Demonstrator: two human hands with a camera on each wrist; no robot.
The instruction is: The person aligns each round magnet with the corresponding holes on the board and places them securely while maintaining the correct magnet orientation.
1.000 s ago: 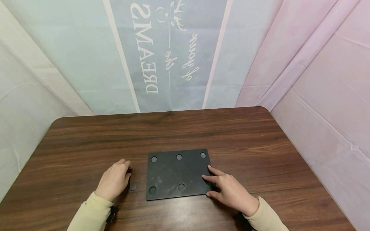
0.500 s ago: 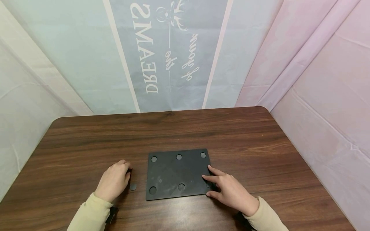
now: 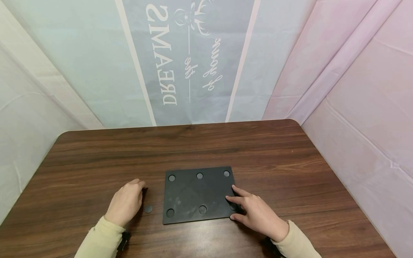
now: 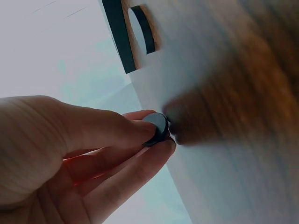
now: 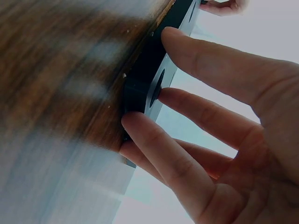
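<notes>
A flat black board (image 3: 187, 195) with several round recesses lies on the table. Between thumb and fingertips, my left hand (image 3: 126, 202) pinches a small dark disc (image 4: 157, 126), just at the tabletop left of the board; the head view hides this disc behind the hand. A second loose disc (image 3: 148, 209) lies flat between that hand and the board. My right hand (image 3: 256, 213) rests on the board's near right corner, fingers spread and fairly straight. Its thumb touches the near edge, one fingertip lies at the corner recess (image 5: 157, 87), and other fingers touch the right edge.
The brown wooden table (image 3: 180, 147) has rounded far corners. A printed fabric backdrop (image 3: 200, 64) hangs behind it, with pale fabric (image 3: 361, 118) at the sides. The upper-row recesses look lighter grey inside than the lower-left recess (image 3: 170, 213).
Left hand has shifted very slightly, its thumb tucking further out of sight in the head view. Right hand, board and loose disc stay where they were.
</notes>
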